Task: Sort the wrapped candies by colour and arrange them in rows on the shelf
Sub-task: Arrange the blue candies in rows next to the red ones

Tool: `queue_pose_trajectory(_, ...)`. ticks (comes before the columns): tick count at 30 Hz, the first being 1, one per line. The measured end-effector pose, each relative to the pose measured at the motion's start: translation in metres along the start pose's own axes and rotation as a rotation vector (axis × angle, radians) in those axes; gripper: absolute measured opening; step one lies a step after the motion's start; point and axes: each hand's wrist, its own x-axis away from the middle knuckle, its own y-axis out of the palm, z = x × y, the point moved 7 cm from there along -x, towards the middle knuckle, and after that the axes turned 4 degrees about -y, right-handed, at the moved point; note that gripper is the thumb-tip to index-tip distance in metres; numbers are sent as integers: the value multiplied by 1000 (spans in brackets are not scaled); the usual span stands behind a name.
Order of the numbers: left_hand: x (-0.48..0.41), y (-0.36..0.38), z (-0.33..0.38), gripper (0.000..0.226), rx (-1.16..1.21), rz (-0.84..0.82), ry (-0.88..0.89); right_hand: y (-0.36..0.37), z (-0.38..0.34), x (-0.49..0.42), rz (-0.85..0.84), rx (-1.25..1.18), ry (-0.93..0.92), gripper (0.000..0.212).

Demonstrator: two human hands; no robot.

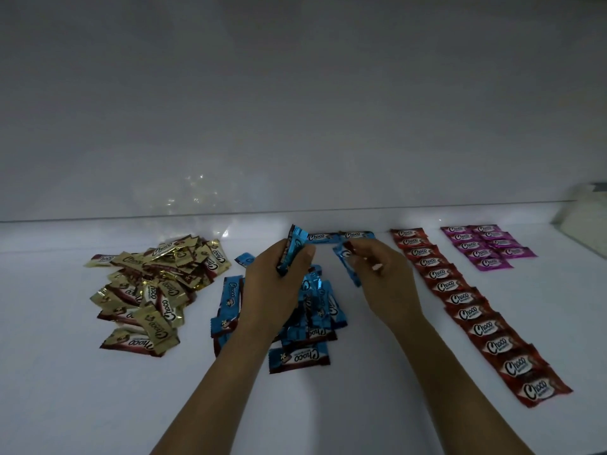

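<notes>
While left hand (276,287) grips blue candy stack (294,246), right hand (389,284) fingers (368,251) pinch single candy (345,262); left wrist (262,320) partly covers blue pile (317,311), gold pile (154,284) left.

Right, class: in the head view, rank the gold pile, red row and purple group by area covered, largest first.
1. Gold pile and red row: too alike to rank; the row's near end looks enlarged by nearness to the camera.
2. Purple group: clearly smallest.

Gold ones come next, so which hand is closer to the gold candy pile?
Left. The left hand, holding several blue candies, is just right of the gold candy pile; the right hand, pinching one blue candy, is farther right, beside the red row.
</notes>
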Motion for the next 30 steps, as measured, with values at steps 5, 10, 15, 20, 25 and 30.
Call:
queue_pose_trajectory(5, 1, -5, -1, 32, 31, 72, -19, 7, 14, 3, -136, 499, -87, 33)
queue_pose_trajectory(10, -1, -13, -2, 28, 78, 140, -35, 1, 1, 6, -100, 673, -162, 18)
queue_pose_trajectory(15, -1, -14, -3, 30, 58, 151, -38, 15, 0, 1, -206, 755, -174, 26)
queue_pose_trajectory(20, 0, -16, 1, 35, 101, 169, -36, 44, 4, -9, -423, 645, -156, 43)
queue_pose_trajectory(25, -1, -18, 5, 44, 53, 179, 30, 61, 8, -20, -472, 656, -246, 51)
queue_pose_trajectory(30, -3, -16, 5, 39, 14, 172, 68, 66, 14, -18, -416, 552, -329, 59)
